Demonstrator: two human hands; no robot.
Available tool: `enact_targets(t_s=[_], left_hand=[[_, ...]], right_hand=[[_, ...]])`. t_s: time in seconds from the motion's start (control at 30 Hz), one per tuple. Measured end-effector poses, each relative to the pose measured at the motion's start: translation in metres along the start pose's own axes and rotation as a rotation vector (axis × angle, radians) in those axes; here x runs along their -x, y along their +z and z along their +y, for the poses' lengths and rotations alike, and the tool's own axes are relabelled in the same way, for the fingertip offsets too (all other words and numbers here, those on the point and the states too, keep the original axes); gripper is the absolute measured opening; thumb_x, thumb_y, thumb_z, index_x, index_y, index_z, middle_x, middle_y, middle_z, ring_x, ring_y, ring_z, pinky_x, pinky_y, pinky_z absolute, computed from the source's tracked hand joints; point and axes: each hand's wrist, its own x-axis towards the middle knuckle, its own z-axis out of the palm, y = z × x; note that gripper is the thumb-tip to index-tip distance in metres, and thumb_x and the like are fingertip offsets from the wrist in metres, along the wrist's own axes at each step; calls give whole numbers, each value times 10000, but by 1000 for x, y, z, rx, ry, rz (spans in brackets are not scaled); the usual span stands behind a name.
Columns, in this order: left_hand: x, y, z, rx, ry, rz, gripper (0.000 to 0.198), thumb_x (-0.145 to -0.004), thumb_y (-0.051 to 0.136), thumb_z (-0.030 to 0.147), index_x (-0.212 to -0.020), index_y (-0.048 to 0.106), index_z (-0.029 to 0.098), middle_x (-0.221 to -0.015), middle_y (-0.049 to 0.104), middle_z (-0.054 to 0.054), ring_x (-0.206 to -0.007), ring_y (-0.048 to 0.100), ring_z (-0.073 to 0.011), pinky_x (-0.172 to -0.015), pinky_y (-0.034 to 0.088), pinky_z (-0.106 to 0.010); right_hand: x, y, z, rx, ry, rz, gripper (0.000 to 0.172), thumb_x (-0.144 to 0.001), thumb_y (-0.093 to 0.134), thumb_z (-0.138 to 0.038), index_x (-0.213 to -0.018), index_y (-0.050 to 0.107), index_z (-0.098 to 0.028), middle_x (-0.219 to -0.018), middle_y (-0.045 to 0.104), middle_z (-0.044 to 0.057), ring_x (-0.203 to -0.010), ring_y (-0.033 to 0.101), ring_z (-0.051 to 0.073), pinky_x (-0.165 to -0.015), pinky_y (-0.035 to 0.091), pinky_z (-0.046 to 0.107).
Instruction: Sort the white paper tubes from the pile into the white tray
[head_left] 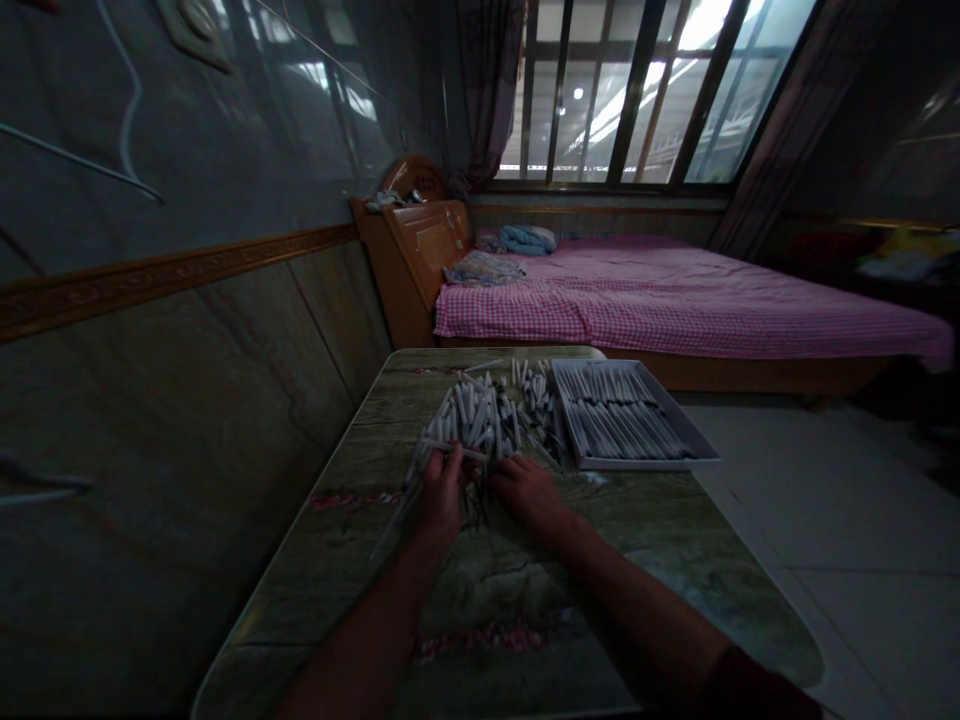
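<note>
My left hand (442,492) pinches a slim white tube (466,453), pen-like in shape, which lies across its fingertips and points right. Close beside it, my right hand (531,497) is closed with its fingers curled; what they hold, if anything, is hidden. Just beyond both hands lies a loose pile of white tubes (471,408). Thin dark pieces (480,508) show on the table between the hands. To the right, a shallow white box (646,465) holds many similar slim tubes laid side by side in two rows.
The table (337,590) has a wood-look top with rounded corners. A marbled wall (247,420) runs along its left. Behind stands a bed (675,290) with a pink checked sheet, under a window (622,90). Pale floor tiles (810,520) lie to the right.
</note>
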Motion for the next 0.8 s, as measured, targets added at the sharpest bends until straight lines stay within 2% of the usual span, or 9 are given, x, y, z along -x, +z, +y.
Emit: enact_targets(t_s=[0.07, 0.17, 0.3, 0.4, 0.47, 0.53, 0.8], left_hand=[[0, 0, 0, 4, -10, -18, 395, -660, 742, 490, -836, 584, 173, -753, 717, -30, -648, 690, -172, -543, 477, -249], [0, -1, 0, 22, -39, -33, 376, -678, 731, 494, -833, 588, 183, -776, 734, -49, -694, 712, -200, -567, 499, -271], [-2, -2, 0, 91, -94, -4, 347, -688, 747, 459, -825, 581, 188, -808, 748, -56, -747, 729, -211, -642, 546, -305], [-4, -2, 0, 125, -105, 39, 341, -693, 756, 448, -806, 568, 187, -787, 745, -52, -749, 732, -208, -662, 561, -308], [-5, -2, 0, 129, -103, 42, 342, -700, 759, 445, -806, 564, 185, -783, 742, -48, -750, 734, -205, -665, 565, -304], [-5, -2, -1, 138, -101, 38, 338, -708, 761, 438, -813, 564, 183, -784, 738, -41, -746, 734, -197, -666, 568, -298], [-4, -2, 0, 182, -112, 35, 320, -713, 778, 392, -819, 571, 173, -778, 735, -33, -737, 733, -181, -664, 577, -280]], right_hand=[[4, 1, 5, -88, 17, 104, 157, -911, 565, -141, -965, 706, -182, -977, 676, 87, -886, 608, 202, -799, 510, 323], [8, -3, 9, -316, 112, 357, 242, -939, 463, -144, -1003, 692, -192, -996, 690, 96, -908, 643, 186, -816, 533, 316], [8, -16, 10, -783, 480, 668, 185, -939, 501, -277, -979, 665, -200, -911, 718, 61, -853, 691, 181, -794, 568, 327], [4, -22, 9, -1181, 709, 827, 210, -901, 567, -381, -937, 633, -185, -870, 728, 47, -767, 716, 178, -718, 596, 328], [2, -23, 8, -1339, 758, 872, 251, -852, 631, -422, -912, 620, -179, -841, 729, 44, -729, 720, 181, -683, 605, 334], [1, -22, 8, -1403, 779, 871, 286, -807, 682, -440, -900, 621, -177, -816, 728, 40, -700, 719, 179, -658, 608, 330], [1, -20, 11, -1434, 809, 904, 328, -766, 719, -457, -896, 616, -173, -817, 732, 43, -704, 718, 175, -666, 609, 336]])
